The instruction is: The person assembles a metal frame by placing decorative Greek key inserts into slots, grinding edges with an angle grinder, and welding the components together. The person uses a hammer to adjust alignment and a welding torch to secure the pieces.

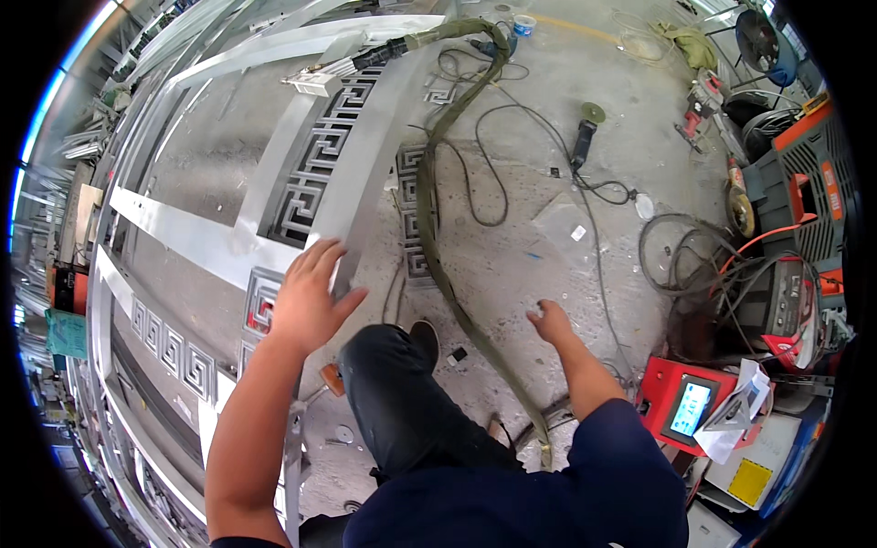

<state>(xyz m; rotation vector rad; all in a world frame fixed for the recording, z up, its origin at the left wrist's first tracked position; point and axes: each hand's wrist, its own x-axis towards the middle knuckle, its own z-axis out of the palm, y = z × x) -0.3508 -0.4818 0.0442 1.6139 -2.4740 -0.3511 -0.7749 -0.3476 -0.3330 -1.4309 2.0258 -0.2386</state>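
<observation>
Seen from overhead: left hand (309,297) spread flat, fingers splayed, over a metal bar (361,164) of the patterned gate frame (183,237) on the concrete floor (539,265), right hand (551,321) loosely curled, empty, beside a green hose (437,247).

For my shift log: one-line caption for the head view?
Left hand spread flat on a metal gate frame; right hand empty above the concrete floor.

Single view, head-worn fisheye: looks steeply down from above the person's bent knee (402,402), close; metal gate frame (274,210) left of it, concrete floor (539,265) right.
</observation>
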